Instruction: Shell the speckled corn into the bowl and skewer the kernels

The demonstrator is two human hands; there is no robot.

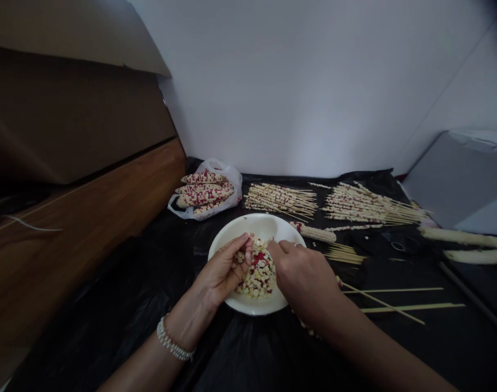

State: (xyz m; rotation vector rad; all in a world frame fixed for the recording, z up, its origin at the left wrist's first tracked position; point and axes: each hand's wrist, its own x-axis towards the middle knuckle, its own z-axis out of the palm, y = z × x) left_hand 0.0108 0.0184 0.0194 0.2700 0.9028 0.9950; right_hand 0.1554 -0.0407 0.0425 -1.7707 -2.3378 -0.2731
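A white bowl (260,224) of loose white and red corn kernels (260,270) sits on black plastic sheeting in front of me. My left hand (224,269) is cupped over the bowl's left side with several kernels held in its curled fingers. My right hand (303,275) reaches into the bowl from the right, fingers pinched together at the kernels. A thin wooden skewer (381,302) sticks out from under my right hand; whether the hand grips it is hidden.
A plastic bag of red-and-white corn cobs (205,194) lies behind the bowl on the left. Two piles of kernel-threaded skewers (282,198) (369,204) lie at the back, with bare skewers (412,307) and stripped cobs (461,237) on the right. A wooden panel (85,218) borders the left.
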